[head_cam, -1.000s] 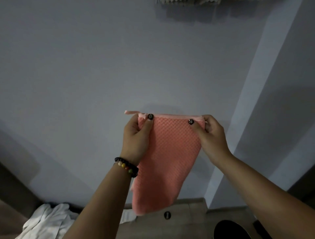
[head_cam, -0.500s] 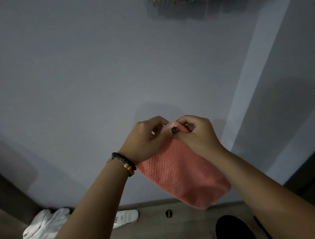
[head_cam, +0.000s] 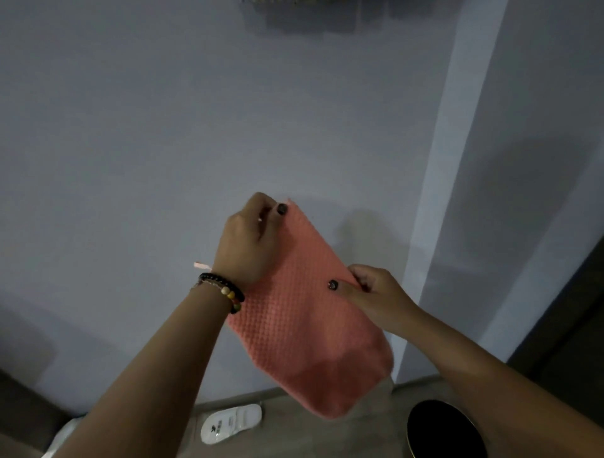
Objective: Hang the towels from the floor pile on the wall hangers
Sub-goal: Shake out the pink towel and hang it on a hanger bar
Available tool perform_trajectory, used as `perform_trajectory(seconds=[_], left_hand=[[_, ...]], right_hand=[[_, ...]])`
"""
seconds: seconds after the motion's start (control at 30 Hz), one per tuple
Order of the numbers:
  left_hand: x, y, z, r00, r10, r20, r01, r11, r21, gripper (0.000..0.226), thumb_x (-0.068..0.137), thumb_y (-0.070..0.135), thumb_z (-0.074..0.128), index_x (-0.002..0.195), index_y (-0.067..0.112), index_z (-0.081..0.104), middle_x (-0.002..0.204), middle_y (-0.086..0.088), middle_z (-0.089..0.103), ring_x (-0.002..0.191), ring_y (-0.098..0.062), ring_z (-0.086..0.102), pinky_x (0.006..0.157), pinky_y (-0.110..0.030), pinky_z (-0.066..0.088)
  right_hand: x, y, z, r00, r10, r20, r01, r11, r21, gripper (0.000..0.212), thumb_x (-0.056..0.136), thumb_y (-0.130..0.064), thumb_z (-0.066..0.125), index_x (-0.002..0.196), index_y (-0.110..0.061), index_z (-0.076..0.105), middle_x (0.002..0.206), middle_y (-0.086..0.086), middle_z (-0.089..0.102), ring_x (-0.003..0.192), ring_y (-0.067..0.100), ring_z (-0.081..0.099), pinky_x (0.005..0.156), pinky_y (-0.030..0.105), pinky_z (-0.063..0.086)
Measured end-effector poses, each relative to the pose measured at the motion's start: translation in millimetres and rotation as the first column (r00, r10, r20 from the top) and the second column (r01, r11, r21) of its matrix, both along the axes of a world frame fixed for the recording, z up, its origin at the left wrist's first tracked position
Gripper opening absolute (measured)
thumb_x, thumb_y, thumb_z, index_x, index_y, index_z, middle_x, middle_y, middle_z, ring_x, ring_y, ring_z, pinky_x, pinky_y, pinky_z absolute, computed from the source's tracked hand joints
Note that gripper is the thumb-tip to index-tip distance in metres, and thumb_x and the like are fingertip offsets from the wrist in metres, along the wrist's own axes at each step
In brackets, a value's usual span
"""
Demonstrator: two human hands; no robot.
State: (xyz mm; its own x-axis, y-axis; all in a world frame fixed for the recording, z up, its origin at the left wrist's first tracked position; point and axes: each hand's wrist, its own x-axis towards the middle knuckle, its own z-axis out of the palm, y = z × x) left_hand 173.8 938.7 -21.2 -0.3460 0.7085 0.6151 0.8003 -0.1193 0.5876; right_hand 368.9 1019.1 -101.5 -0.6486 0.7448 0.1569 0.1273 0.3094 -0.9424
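A salmon-pink waffle-textured towel (head_cam: 304, 327) hangs tilted in front of the grey wall, held by both hands. My left hand (head_cam: 250, 238), with a beaded bracelet on the wrist, pinches its upper corner. My right hand (head_cam: 372, 291) grips the towel's right edge lower down, thumb pressed on the cloth. A thin pink loop (head_cam: 198, 264) sticks out behind my left wrist. At the very top of the frame, the lower fringe of something hanging on the wall (head_cam: 294, 1) shows with its shadow below. A bit of the white floor pile (head_cam: 65, 434) peeks past my left forearm.
A white slipper (head_cam: 230, 423) lies on the floor by the baseboard. A round black bin (head_cam: 441, 431) stands at the lower right. A pale wall corner strip (head_cam: 441, 196) runs down to the right of the towel. A dark door edge (head_cam: 575, 310) is at the far right.
My hands, which met at the towel's top, have parted: the left rose with a corner, the right slid down the edge. The towel now hangs diagonally.
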Motion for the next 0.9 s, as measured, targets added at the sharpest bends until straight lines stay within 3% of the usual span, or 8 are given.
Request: perform_trajectory(seconds=[0.2,0.37,0.47,0.6,0.67,0.73,0.8,0.9], left_hand=[[-32,6,15,0.975,0.214,0.066,-0.219,0.973,0.073,0.016,0.099,0.024,0.047,0.086,0.017,0.052,0.071,0.005,0.054,0.059,-0.001,0.047,0.054,-0.010,0.034],[-41,5,30,0.974,0.186,-0.129,-0.184,0.983,0.030,0.017,0.100,0.026,0.046,0.092,0.013,0.055,0.076,-0.012,0.064,0.062,-0.027,0.055,0.061,-0.041,0.047],[-41,2,38,0.942,0.199,-0.269,-0.191,0.980,0.055,0.018,0.101,0.026,0.044,0.096,0.012,0.054,0.068,-0.009,0.061,0.055,-0.024,0.052,0.055,-0.044,0.047],[-40,-6,55,0.920,0.121,-0.372,-0.093,0.991,0.091,0.025,0.100,0.034,0.041,0.099,0.012,0.055,0.060,0.001,0.055,0.052,-0.019,0.051,0.052,-0.037,0.046],[-36,-10,64,0.881,0.050,-0.470,-0.020,0.997,0.069,0.031,0.099,0.040,0.039,0.101,0.013,0.056,0.060,0.003,0.057,0.051,-0.018,0.052,0.052,-0.034,0.046],[-31,-13,72,0.822,-0.006,-0.570,0.032,0.999,0.036,0.036,0.098,0.042,0.035,0.103,0.014,0.058,0.065,0.002,0.062,0.052,-0.017,0.055,0.053,-0.031,0.047],[-29,-15,79,0.747,-0.040,-0.664,0.082,0.996,0.031,0.034,0.097,0.037,0.035,0.103,0.013,0.058,0.071,0.000,0.066,0.053,-0.022,0.058,0.053,-0.030,0.046],[-29,-18,90,0.624,-0.062,-0.779,0.143,0.989,0.036,0.029,0.097,0.029,0.036,0.103,0.010,0.057,0.072,-0.003,0.067,0.050,-0.026,0.060,0.046,-0.032,0.049]], right_hand=[[25,13,-29,0.989,-0.023,0.143,0.025,1.000,-0.008,0.027,0.089,-0.031,0.065,0.076,-0.007,0.064,0.066,-0.005,0.060,0.056,-0.001,0.057,0.053,0.012,0.040],[35,19,-46,0.980,-0.138,0.141,0.136,0.990,0.025,0.037,0.086,-0.044,0.063,0.063,-0.016,0.058,0.058,-0.004,0.055,0.051,-0.004,0.052,0.051,0.010,0.037],[42,21,-56,0.979,-0.139,0.150,0.135,0.990,0.034,0.066,0.074,-0.070,0.057,0.072,-0.005,0.064,0.063,0.010,0.063,0.049,0.007,0.056,0.048,0.015,0.042],[49,29,-60,0.968,-0.133,0.213,0.149,0.987,-0.061,0.049,0.076,-0.040,0.071,0.079,0.007,0.058,0.059,0.015,0.061,0.044,0.019,0.057,0.048,0.039,0.052],[42,29,-43,0.972,-0.171,0.164,0.179,0.983,-0.035,0.071,0.064,-0.063,0.072,0.084,0.004,0.059,0.068,0.013,0.065,0.056,0.017,0.062,0.066,0.041,0.055],[24,28,-13,0.977,-0.176,0.118,0.165,0.982,0.096,0.081,0.052,-0.086,0.062,0.087,-0.013,0.061,0.080,0.004,0.068,0.071,0.012,0.064,0.068,0.019,0.049],[-2,20,28,0.993,-0.099,0.064,0.087,0.982,0.170,0.058,0.062,-0.068,0.071,0.097,-0.023,0.060,0.093,-0.006,0.067,0.082,0.004,0.063,0.068,0.008,0.045],[-42,0,87,0.996,0.082,0.043,-0.090,0.961,0.261,0.049,0.072,-0.038,0.081,0.112,-0.027,0.056,0.104,-0.014,0.063,0.086,0.001,0.063,0.071,0.014,0.051]])
